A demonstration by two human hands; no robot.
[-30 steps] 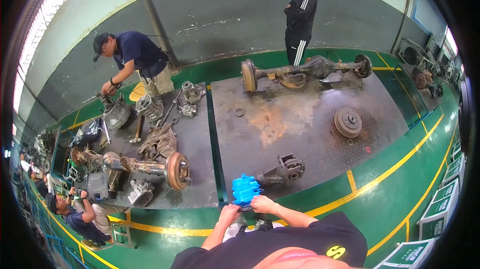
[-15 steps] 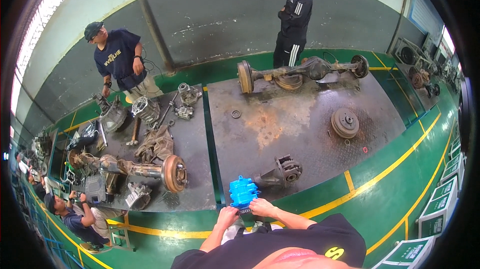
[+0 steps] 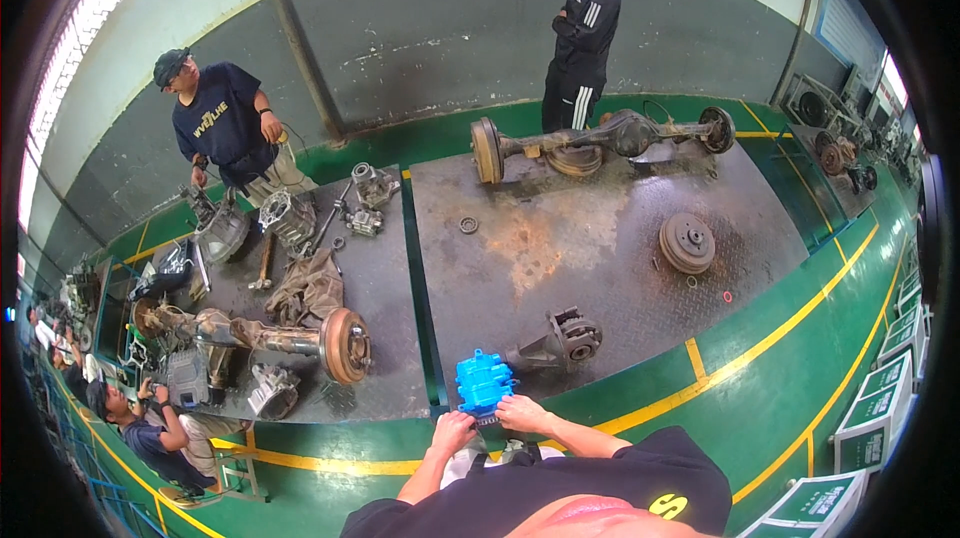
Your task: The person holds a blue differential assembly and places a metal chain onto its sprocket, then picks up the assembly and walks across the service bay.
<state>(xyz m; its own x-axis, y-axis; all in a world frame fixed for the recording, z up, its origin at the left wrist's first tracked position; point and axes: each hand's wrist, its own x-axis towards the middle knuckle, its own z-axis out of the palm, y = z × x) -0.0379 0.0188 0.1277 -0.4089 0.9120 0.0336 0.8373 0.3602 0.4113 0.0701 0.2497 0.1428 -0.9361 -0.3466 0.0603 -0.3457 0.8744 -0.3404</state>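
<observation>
A bright blue cast housing (image 3: 484, 380) with small lugs round its rim is at the near edge of the right metal worktable (image 3: 640, 318). My left hand (image 3: 455, 432) is closed at its near left corner. At the near right side my right hand (image 3: 523, 415) has its fingers curled on the edge. A thin dark strip shows between the hands, too small to make out. Just beyond the housing, a dark differential carrier (image 3: 556, 342) lies on the table, its gear end pointing right.
A rusty axle (image 3: 630, 138) lies along the far side, with a brake drum (image 3: 687, 243) at the right. The left table holds another axle (image 3: 260, 333), gearbox casings (image 3: 288, 218) and a hammer (image 3: 266, 263). One person (image 3: 228, 123) stands beyond it, another (image 3: 582, 38) stands farther right, and a third (image 3: 160, 438) sits left.
The view has shifted slightly. The person beyond the left table has leaned a little left. Both my hands stay at the blue housing.
</observation>
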